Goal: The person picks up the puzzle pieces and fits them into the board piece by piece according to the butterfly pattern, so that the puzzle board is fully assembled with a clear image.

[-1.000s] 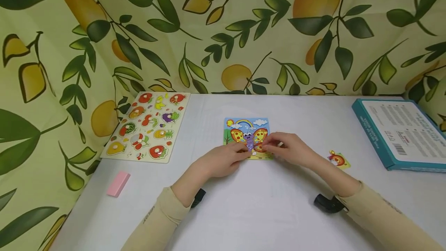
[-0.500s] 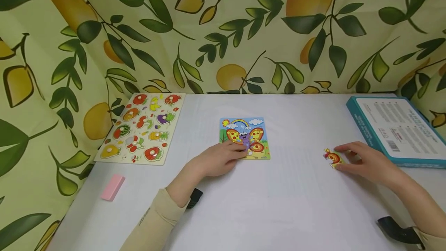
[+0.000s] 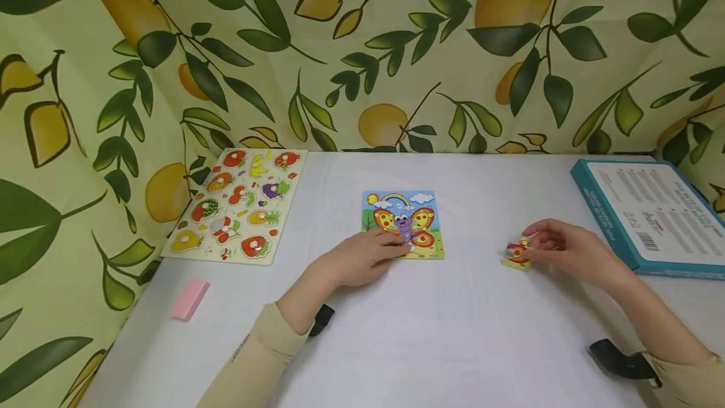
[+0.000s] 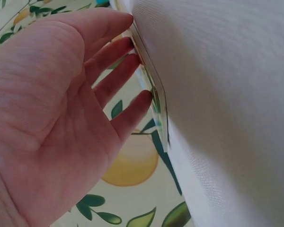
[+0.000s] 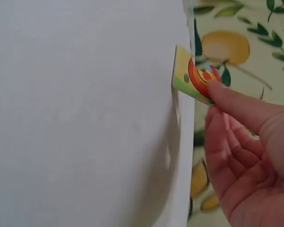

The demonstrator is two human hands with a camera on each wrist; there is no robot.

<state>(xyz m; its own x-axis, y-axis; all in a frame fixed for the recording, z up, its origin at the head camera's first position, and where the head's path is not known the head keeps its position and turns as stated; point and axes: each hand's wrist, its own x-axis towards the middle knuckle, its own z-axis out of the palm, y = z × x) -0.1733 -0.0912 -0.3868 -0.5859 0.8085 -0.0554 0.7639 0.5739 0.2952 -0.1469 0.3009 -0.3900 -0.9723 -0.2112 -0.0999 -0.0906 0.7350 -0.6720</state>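
Observation:
A butterfly jigsaw puzzle (image 3: 402, 206) lies flat on the white table, its lower left part hidden under my left hand (image 3: 362, 258). In the left wrist view, the fingertips (image 4: 144, 99) of that hand rest on the puzzle's edge, the fingers loosely extended. To the right of the puzzle, my right hand (image 3: 572, 254) pinches a puzzle piece (image 3: 515, 255) between thumb and fingers. Up close in the right wrist view, the piece (image 5: 184, 78) is yellow and green with a red and orange swirl, and it is tilted.
At the back left lies a fruit peg board (image 3: 263, 203), with a pink block (image 3: 191, 299) in front of it. A teal and white box (image 3: 659, 216) lies on the right, beyond my right hand. The patterned cloth (image 3: 396, 49) hangs behind the table.
My right hand left the puzzle, reached right and took up the loose piece. It now holds it slightly farther left, turned in the fingers. My left hand stays on the puzzle.

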